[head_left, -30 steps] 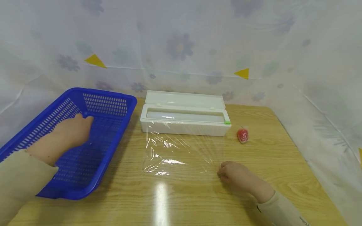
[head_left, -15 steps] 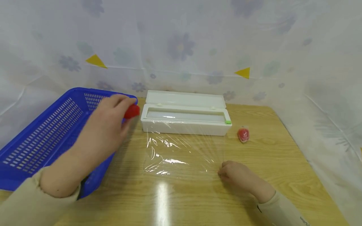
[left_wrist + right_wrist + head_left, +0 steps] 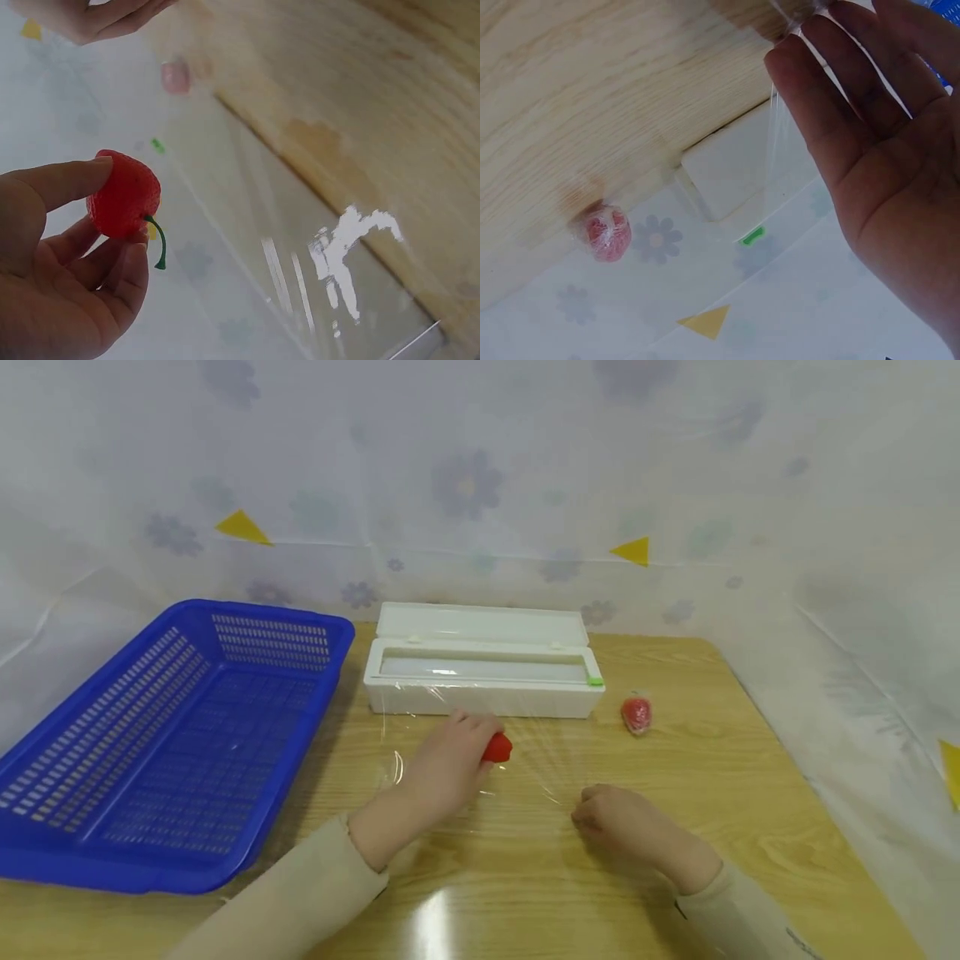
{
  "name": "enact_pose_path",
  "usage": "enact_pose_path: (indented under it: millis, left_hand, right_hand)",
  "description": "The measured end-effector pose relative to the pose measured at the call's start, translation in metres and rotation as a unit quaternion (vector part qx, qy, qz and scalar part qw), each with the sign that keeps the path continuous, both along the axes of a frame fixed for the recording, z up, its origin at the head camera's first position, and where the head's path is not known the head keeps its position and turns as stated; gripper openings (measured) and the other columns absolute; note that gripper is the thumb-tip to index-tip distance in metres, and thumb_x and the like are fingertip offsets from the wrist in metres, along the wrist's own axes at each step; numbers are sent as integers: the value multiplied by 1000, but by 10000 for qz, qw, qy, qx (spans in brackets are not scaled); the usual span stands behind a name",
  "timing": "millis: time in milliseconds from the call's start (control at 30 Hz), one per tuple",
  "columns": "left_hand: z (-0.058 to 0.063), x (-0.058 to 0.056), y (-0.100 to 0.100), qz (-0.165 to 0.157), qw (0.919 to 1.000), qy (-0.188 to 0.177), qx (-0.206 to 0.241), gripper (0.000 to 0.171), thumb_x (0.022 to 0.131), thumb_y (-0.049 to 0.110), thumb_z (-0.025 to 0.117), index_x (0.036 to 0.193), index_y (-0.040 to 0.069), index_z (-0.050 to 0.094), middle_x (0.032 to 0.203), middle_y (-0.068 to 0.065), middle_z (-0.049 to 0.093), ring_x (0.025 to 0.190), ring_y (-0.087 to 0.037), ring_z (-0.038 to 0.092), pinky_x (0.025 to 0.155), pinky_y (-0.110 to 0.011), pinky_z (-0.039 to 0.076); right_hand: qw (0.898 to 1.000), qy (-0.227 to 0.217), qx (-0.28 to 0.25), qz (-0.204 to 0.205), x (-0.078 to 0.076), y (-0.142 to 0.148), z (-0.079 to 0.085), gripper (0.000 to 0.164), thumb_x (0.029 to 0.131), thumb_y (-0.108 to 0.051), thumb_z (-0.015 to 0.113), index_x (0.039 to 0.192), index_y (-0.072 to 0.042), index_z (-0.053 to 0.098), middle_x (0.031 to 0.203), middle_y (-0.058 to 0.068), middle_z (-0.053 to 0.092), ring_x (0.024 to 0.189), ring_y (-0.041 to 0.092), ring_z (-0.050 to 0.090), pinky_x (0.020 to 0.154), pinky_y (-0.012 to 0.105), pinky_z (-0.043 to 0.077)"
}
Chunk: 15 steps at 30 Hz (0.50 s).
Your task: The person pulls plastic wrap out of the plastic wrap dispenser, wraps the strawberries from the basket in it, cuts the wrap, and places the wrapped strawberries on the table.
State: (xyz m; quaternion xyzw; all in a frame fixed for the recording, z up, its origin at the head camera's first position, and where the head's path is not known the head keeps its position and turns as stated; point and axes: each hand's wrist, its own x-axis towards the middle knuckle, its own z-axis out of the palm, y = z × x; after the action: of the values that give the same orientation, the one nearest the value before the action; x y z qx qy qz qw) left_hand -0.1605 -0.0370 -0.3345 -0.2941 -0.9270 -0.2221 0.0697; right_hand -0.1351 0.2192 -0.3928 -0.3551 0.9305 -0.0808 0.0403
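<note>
My left hand (image 3: 447,762) pinches a red strawberry (image 3: 124,195) between thumb and fingers, its green stem showing in the left wrist view. In the head view this hand is over the clear cling film (image 3: 540,768), which runs forward from a white dispenser box (image 3: 480,697). My right hand (image 3: 633,831) pinches the film's near right corner; in the right wrist view the film (image 3: 780,124) gathers into thin folds at the fingertips. Thumb and fingertips are partly cut off there. The dispenser's lid stands raised, with the film roll (image 3: 480,669) visible inside.
A blue plastic basket (image 3: 296,760) with slotted walls stands at the left. A red strawberry wrapped in film (image 3: 637,714) lies right of the dispenser. Behind the wooden table (image 3: 712,735) hangs a flowered sheet (image 3: 480,468) with yellow triangles.
My left hand has come up out of the basket with the strawberry and moved right, over the film. My right hand keeps its hold on the film's corner.
</note>
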Motion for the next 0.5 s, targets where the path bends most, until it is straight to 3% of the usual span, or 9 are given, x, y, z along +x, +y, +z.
enact_pose_path:
  millis: [167,367,500]
  left_hand:
    - [-27,-12,6,-46,9994,-198,-294,30,77,5,72,105,5,60,104,-8,63,98,-25,57,86,-35,50]
    - [-45,-19,11,-92,9961,-419,-771,29,77,9,72,103,9,60,98,-5,61,93,-22,57,81,-34,50]
    - [-56,-22,11,-235,9958,-373,-798,27,77,9,72,100,9,59,92,-4,59,91,-21,57,80,-32,50]
  right_hand:
    - [9999,65,24,85,-1,-3,-1,21,77,-1,69,65,-14,57,64,-9,38,60,1,30,52,16,32]
    - [9999,43,141,-4,-1,-3,-2,20,76,-2,70,66,-15,59,64,-9,41,59,1,33,51,16,33]
    - [9998,3,162,-122,2,-3,1,14,77,-3,70,70,-13,64,65,-9,42,60,1,33,52,16,34]
